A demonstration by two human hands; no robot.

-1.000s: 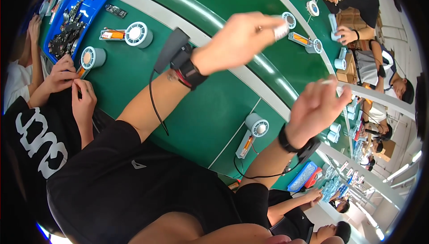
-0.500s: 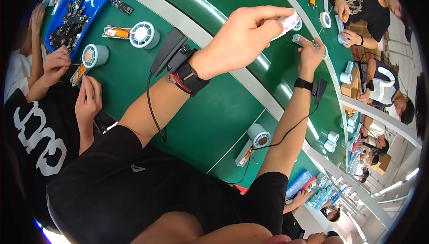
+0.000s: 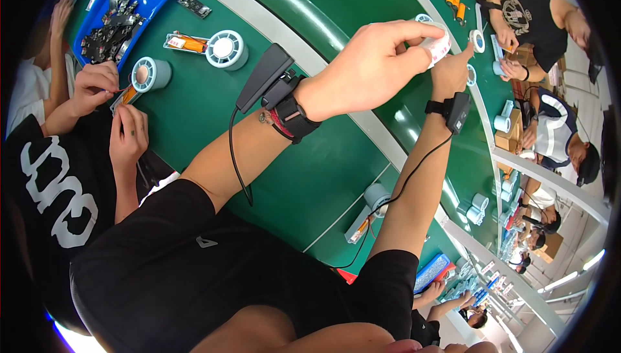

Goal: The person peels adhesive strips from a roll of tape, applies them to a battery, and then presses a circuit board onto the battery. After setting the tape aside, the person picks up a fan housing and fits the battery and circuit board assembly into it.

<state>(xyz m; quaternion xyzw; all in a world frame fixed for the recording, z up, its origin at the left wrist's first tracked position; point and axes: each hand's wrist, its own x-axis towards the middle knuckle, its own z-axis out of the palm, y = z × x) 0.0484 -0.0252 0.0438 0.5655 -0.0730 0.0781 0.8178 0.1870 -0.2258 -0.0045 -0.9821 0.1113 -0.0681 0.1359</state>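
Observation:
My left hand [image 3: 378, 62] reaches out over the glossy green strip, thumb and fingers closed on a small white piece with red print [image 3: 438, 47]. Just beyond its knuckles shows a light-blue round fan head [image 3: 424, 19]. My right hand [image 3: 451, 73] is close beside the white piece. Its index finger is stretched out towards a white-and-blue round part [image 3: 477, 41]; the other fingers are partly hidden, and I see nothing held. Another light-blue round head [image 3: 471, 75] lies against the right hand's outer side. Both wrists wear black straps with small black devices.
On the near table are a fan [image 3: 226, 50] with an orange battery, a circuit board [image 3: 194, 5] and another fan [image 3: 376, 198]. A blue bin [image 3: 147, 13] holds several boards. A co-worker's hands [image 3: 97, 88] work on a fan at left. Across the strip lie orange batteries [image 3: 453, 0].
My right hand has come nearer the left hand, and its index finger now points outward. The light-blue handle seen by it before is hidden. The whole view has shifted slightly.

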